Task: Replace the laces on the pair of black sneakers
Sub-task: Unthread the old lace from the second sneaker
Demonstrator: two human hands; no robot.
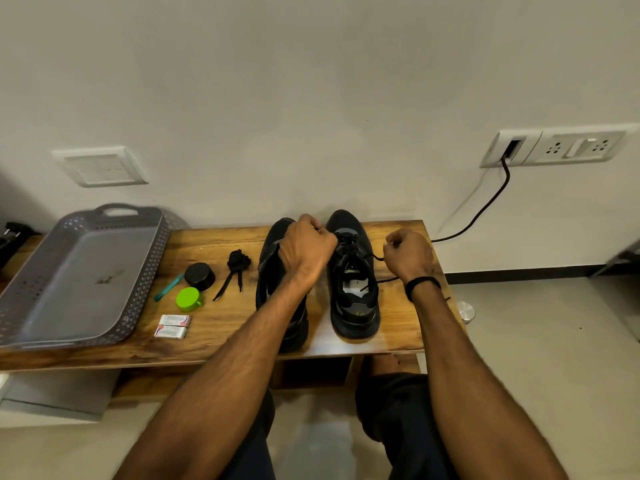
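Two black sneakers stand side by side on a wooden bench (221,327), toes toward the wall. The right sneaker (353,289) carries a black lace (375,258) through its upper eyelets. My left hand (306,247) hovers over the gap between the shoes, fingers curled round one lace end. My right hand (407,252) pinches the other end to the right of that shoe, and the lace runs taut to it. My left forearm covers much of the left sneaker (273,289). A bundled spare black lace (235,268) lies left of the shoes.
A grey perforated tray (79,271) fills the bench's left end. Between it and the spare lace lie a black round tin (200,276), a green cap (188,299), a teal tool (168,287) and two small white packets (172,325). A black cable (485,209) hangs from a wall socket.
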